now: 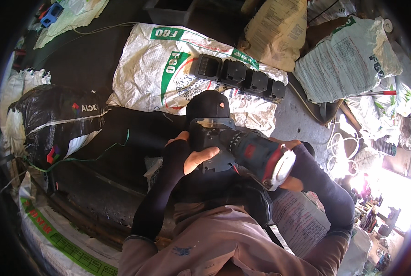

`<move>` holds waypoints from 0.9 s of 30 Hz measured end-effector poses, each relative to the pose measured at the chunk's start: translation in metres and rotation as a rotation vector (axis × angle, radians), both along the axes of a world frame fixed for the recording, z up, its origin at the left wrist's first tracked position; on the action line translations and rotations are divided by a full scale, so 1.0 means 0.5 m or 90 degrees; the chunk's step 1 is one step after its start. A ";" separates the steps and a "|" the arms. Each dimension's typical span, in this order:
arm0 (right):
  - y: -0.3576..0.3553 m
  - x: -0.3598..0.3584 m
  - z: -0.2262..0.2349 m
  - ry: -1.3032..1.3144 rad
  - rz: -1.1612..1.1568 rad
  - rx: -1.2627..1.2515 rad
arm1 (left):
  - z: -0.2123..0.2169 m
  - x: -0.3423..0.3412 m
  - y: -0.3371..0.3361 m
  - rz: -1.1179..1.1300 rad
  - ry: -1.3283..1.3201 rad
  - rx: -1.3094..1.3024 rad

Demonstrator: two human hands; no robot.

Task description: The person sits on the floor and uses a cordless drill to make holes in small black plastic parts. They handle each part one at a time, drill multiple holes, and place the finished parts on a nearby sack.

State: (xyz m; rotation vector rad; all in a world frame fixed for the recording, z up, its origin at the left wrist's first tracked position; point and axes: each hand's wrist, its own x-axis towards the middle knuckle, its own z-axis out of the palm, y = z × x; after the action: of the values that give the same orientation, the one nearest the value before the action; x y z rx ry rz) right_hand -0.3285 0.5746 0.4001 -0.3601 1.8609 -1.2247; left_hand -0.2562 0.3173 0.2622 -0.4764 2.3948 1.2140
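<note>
My left hand [197,160] is closed round the near-left side of a dark grey box-shaped housing [217,161], its thumb lying across the face. My right hand [292,184] grips a blue-grey cordless drill [256,154] with a red band and a pale round end. The drill lies nearly level, its chuck pointing left at the housing. Whether the bit touches the housing is hidden by the chuck. Behind the housing rises a rounded black shape [207,105] with a small orange mark.
Several similar black boxes [235,72] stand in a row on a flattened white sack [145,69] ahead. A black wrapped bundle [62,122] lies at the left. Filled sacks [348,60] and a white cable [339,147] are on the right, near strong glare.
</note>
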 end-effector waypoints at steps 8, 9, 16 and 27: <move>-0.021 -0.001 -0.016 0.002 0.027 0.062 | -0.003 -0.010 -0.003 -0.009 -0.042 -0.004; -0.020 -0.007 -0.023 0.009 0.095 0.123 | -0.005 -0.012 -0.004 -0.012 -0.042 0.003; 0.011 0.043 -0.035 0.217 0.072 0.184 | -0.008 -0.008 -0.008 0.009 -0.042 0.074; 0.128 0.084 -0.080 0.023 -0.129 -0.058 | 0.051 0.034 0.013 0.103 0.167 -0.082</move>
State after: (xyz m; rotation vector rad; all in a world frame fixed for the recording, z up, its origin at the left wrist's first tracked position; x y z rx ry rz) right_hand -0.2864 0.6385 0.3603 -0.2485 1.9123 -1.4519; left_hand -0.2390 0.3235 0.2879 -0.5924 2.7147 1.2629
